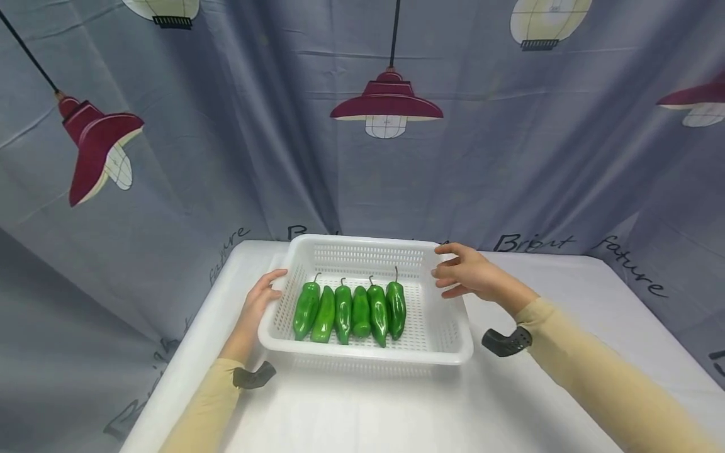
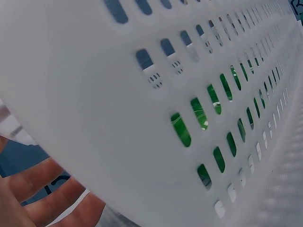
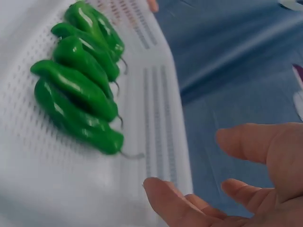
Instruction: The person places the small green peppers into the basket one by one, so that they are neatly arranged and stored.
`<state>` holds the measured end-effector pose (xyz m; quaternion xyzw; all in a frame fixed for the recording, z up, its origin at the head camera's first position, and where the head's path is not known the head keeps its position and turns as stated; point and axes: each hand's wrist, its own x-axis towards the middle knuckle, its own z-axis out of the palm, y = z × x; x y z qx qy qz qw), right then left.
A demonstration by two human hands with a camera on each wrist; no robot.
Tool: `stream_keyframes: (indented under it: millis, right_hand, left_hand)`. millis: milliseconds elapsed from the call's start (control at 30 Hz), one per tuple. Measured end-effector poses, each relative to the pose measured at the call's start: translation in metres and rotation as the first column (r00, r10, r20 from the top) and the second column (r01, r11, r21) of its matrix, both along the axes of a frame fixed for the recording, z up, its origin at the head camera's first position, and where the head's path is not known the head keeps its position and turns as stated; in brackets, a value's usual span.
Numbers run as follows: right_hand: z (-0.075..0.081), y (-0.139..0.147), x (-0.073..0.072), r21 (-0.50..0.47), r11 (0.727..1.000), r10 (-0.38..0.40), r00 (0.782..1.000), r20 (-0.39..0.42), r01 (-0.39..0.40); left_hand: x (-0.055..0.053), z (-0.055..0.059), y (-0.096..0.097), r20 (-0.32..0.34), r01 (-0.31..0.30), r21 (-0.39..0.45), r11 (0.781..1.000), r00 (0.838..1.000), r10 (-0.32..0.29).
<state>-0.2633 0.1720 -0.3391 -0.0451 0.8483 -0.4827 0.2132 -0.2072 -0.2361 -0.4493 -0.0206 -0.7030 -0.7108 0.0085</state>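
Observation:
A white plastic basket (image 1: 374, 355) with slotted walls is on the white table, and several green peppers (image 1: 343, 313) lie side by side in it, their thin stems toward the far wall. At the basket's left end is my left hand (image 1: 262, 299), its fingertips at the rim; in the left wrist view its fingers (image 2: 71, 198) lie loosely extended outside the end wall. My right hand (image 1: 467, 274) hovers by the far right corner with fingers spread. Between that hand's thumb and fingers nothing is held in the right wrist view, where the peppers (image 3: 75, 90) show again.
The white table (image 1: 362, 409) extends in front of the basket and to its right. Behind it hangs a grey-blue curtain (image 1: 272, 157) printed with red lamps and lettering. A dark band-like device (image 1: 506, 341) is on the right wrist, another (image 1: 253, 375) on the left.

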Motion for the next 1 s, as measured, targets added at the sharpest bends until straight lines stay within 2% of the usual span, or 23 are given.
stream_keyframes:
  millis: [100, 200, 367, 700, 800, 933, 1000]
  right_hand:
    - [0.004, 0.032, 0.011, 0.003, 1.0, -0.019, 1.0, -0.023, 0.019]
    - [0.0, 0.066, 0.023, 0.013, 1.0, -0.021, 0.999, -0.03, 0.022]
    - [-0.019, 0.116, 0.043, 0.018, 0.999, -0.046, 0.999, 0.003, 0.046]
    - [-0.057, 0.204, 0.084, -0.099, 0.981, -0.161, 0.985, 0.059, 0.167]
    - [-0.066, 0.231, 0.097, -0.204, 0.955, -0.196, 0.975, 0.103, 0.214]
    - [-0.076, 0.263, 0.115, -0.381, 0.889, -0.209, 0.965, 0.157, 0.254]
    - [-0.081, 0.275, 0.124, -0.419, 0.865, -0.224, 0.96, 0.17, 0.276]
  left_hand:
    - [-0.001, 0.0, 0.001, 0.012, -0.01, -0.012, 1.0, 1.0, 0.01]
    - [-0.001, 0.0, 0.002, 0.01, -0.005, -0.014, 1.0, 1.0, 0.005]
    - [0.0, 0.0, 0.001, 0.001, 0.004, -0.011, 1.0, 1.0, -0.004]
    - [0.003, 0.001, -0.004, -0.008, -0.001, -0.02, 1.0, 1.0, 0.0]
    - [0.002, 0.001, -0.004, -0.007, 0.003, -0.04, 0.999, 1.0, -0.003]
    - [0.001, 0.0, -0.002, -0.007, 0.021, -0.043, 0.999, 1.0, -0.022]
    - [0.0, -0.001, -0.001, -0.004, 0.025, -0.042, 0.999, 1.0, -0.026]
